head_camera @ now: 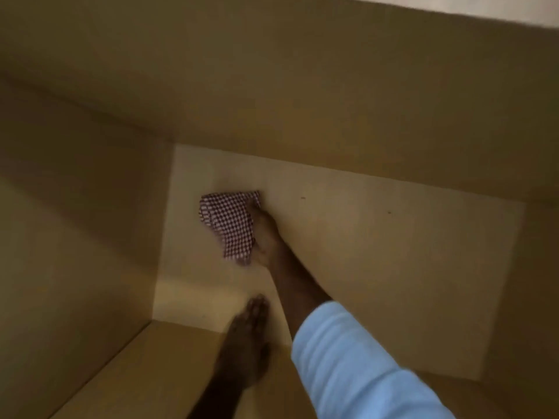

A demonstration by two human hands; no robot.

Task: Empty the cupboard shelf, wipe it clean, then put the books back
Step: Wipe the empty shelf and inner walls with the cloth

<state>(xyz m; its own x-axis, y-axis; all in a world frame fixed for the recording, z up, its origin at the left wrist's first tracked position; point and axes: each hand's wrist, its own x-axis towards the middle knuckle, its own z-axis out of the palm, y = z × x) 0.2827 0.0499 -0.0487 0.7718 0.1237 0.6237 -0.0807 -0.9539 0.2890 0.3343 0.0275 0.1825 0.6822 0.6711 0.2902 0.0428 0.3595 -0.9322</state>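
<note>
I look into a bare brown cupboard compartment. My right hand (pixel 266 234), on an arm in a light blue sleeve, presses a red-and-white checked cloth (pixel 228 222) against the pale back panel (pixel 378 267), left of its middle. My left hand (pixel 246 337) lies flat on the shelf floor (pixel 157 367) near the back edge, fingers together and pointing inward, holding nothing. No books are in view. The picture is blurred.
The left side wall (pixel 75 237) and the underside of the board above (pixel 272 86) close the compartment in. The right side wall (pixel 535 282) stands at the far right. Two small dark specks mark the back panel.
</note>
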